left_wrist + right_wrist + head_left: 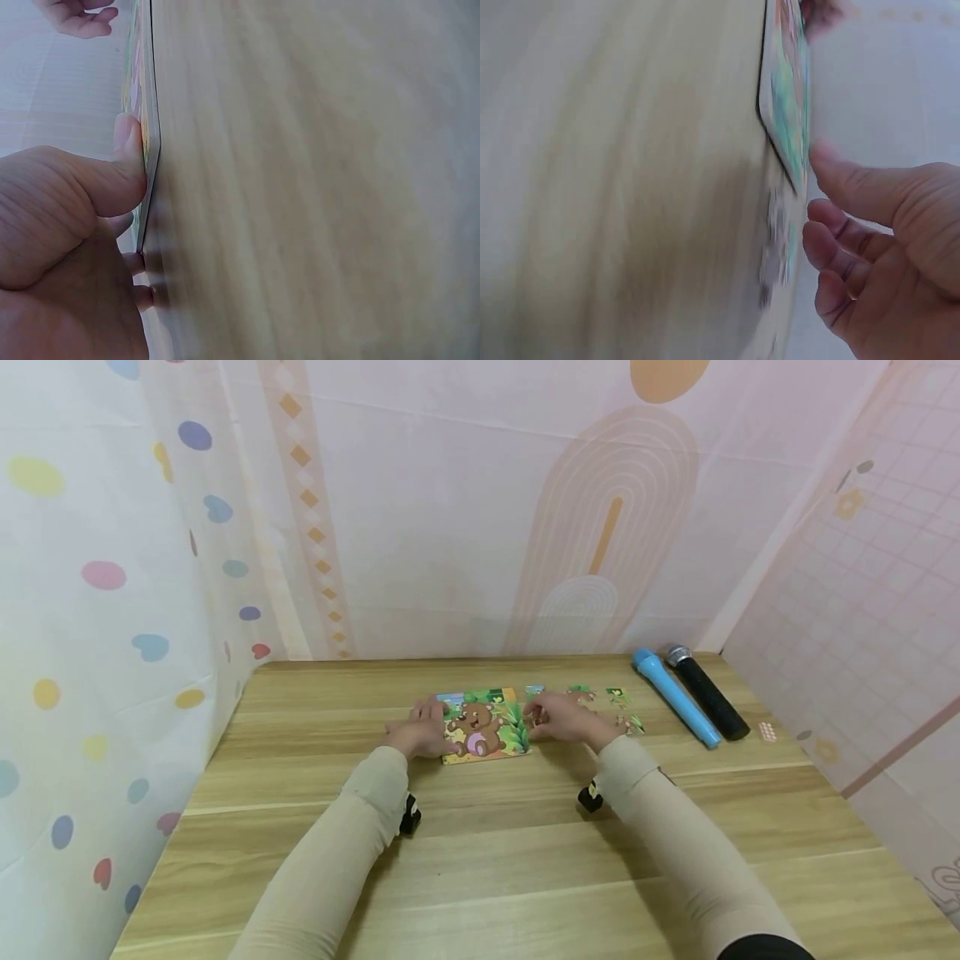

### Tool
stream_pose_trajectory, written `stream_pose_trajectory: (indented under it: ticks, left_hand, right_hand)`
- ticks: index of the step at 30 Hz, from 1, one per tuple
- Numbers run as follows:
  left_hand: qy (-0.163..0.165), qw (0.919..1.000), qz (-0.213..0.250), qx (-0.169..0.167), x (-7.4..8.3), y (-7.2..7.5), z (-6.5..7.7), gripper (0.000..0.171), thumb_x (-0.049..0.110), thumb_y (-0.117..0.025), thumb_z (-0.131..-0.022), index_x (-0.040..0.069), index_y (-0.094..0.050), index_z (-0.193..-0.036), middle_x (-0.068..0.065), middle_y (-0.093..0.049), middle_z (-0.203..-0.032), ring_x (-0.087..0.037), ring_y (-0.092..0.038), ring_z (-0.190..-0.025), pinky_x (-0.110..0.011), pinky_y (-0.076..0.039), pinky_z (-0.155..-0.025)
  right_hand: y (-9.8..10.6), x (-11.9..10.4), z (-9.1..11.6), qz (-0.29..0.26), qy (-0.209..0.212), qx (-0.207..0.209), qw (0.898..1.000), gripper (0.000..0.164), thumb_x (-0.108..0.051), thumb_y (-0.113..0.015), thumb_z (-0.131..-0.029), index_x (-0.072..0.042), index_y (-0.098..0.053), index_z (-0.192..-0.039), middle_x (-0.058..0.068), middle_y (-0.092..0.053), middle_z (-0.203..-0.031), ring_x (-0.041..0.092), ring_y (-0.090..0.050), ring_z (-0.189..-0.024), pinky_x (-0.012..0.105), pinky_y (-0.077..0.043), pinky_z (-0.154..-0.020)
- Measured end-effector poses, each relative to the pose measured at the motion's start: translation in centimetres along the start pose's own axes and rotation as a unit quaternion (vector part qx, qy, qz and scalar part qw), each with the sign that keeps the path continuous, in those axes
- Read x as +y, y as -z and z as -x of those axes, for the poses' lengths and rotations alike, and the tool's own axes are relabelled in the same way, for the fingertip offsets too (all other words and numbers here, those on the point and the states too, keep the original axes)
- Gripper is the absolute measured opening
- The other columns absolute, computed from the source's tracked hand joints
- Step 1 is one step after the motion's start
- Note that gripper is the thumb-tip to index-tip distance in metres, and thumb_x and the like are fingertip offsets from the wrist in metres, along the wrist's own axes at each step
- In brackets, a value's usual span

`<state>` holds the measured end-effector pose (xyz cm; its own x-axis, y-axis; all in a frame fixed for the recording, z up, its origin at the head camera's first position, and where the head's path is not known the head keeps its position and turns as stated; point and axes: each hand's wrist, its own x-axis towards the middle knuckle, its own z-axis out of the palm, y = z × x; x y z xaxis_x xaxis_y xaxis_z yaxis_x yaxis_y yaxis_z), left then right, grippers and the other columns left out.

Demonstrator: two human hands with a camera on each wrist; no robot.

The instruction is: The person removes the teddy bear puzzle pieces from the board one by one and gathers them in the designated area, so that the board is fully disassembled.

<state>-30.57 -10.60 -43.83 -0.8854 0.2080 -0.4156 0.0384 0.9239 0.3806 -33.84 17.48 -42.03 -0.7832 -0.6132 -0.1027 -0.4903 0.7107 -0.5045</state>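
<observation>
A bear picture puzzle board (pixel 487 731) lies on the wooden table, bright with green leaves and a brown bear. At its left edge, my left hand (pixel 422 732) holds it; in the left wrist view the thumb (pixel 129 161) presses on the board's face and the other fingers are at the edge. My right hand (pixel 566 718) hovers beside the board's right edge. In the right wrist view its fingers (pixel 829 240) are loosely bent and apart from the thumb, with nothing between them. Several loose puzzle pieces (pixel 618 697) lie beyond and to the right of this hand, partly hidden by it.
A blue microphone (pixel 677 697) and a black microphone (pixel 708 693) lie side by side at the right back of the table (pixel 495 877). A patterned cloth (pixel 427 527) hangs behind the table and along its sides.
</observation>
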Motion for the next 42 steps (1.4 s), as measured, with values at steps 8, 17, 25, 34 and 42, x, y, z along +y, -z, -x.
stream_pose_trajectory:
  ticks: [8, 17, 25, 34, 42]
  left_hand:
    - [0.003, 0.9999, -0.003, 0.010, -0.6, -0.7, -1.6, 0.074, 0.043, -0.063, -0.100, 0.007, -0.028, -0.153, -0.017, 0.009, -0.169, -0.037, 0.005, -0.155, -0.083, -0.007, -0.106]
    - [0.002, 1.0000, 0.003, 0.008, 0.4, 0.1, -0.1, 0.038, 0.039, -0.063, -0.101, 0.013, -0.045, -0.120, -0.019, 0.007, -0.169, -0.038, 0.004, -0.155, -0.082, -0.007, -0.107]
    - [-0.004, 0.9998, -0.018, 0.005, 0.6, 0.1, 0.4, 0.050, 0.040, -0.061, -0.102, 0.010, -0.046, -0.139, -0.017, 0.007, -0.169, -0.039, 0.003, -0.155, -0.083, -0.009, -0.106]
    - [-0.009, 0.9999, 0.013, -0.001, 0.5, 0.0, 0.2, 0.024, 0.037, -0.062, -0.101, 0.015, -0.052, -0.104, -0.017, 0.011, -0.169, -0.041, 0.009, -0.154, -0.084, -0.002, -0.104]
    - [-0.008, 0.9999, 0.013, -0.001, 0.5, 0.0, 0.0, 0.024, 0.037, -0.063, -0.101, 0.015, -0.053, -0.104, -0.016, 0.012, -0.169, -0.040, 0.011, -0.154, -0.085, 0.000, -0.103]
  right_hand:
    - [-1.5, -1.3, -0.4, 0.027, -0.011, -0.041, 0.999, 0.049, -0.017, -0.081, -0.088, 0.005, -0.061, -0.127, 0.014, -0.061, -0.120, 0.027, -0.057, -0.114, 0.042, -0.048, -0.101]
    - [-2.1, -1.8, -0.4, 0.050, -0.019, -0.032, 0.998, 0.041, -0.016, -0.080, -0.089, 0.002, -0.060, -0.120, 0.011, -0.055, -0.114, 0.022, -0.053, -0.104, 0.039, -0.047, -0.095]
    - [-2.3, -2.5, -0.4, 0.030, -0.040, -0.037, 0.998, 0.040, -0.011, -0.077, -0.091, 0.003, -0.055, -0.121, 0.012, -0.051, -0.118, 0.023, -0.053, -0.107, 0.040, -0.047, -0.098]
    - [-2.4, -2.0, -0.5, -0.004, -0.031, -0.031, 0.999, 0.039, -0.009, -0.077, -0.090, 0.002, -0.053, -0.119, 0.011, -0.054, -0.112, 0.023, -0.052, -0.103, 0.039, -0.047, -0.093]
    - [-2.3, -1.9, -0.7, -0.017, -0.030, -0.031, 0.999, 0.033, -0.009, -0.075, -0.092, 0.000, -0.054, -0.115, 0.009, -0.055, -0.105, 0.021, -0.051, -0.094, 0.037, -0.047, -0.085]
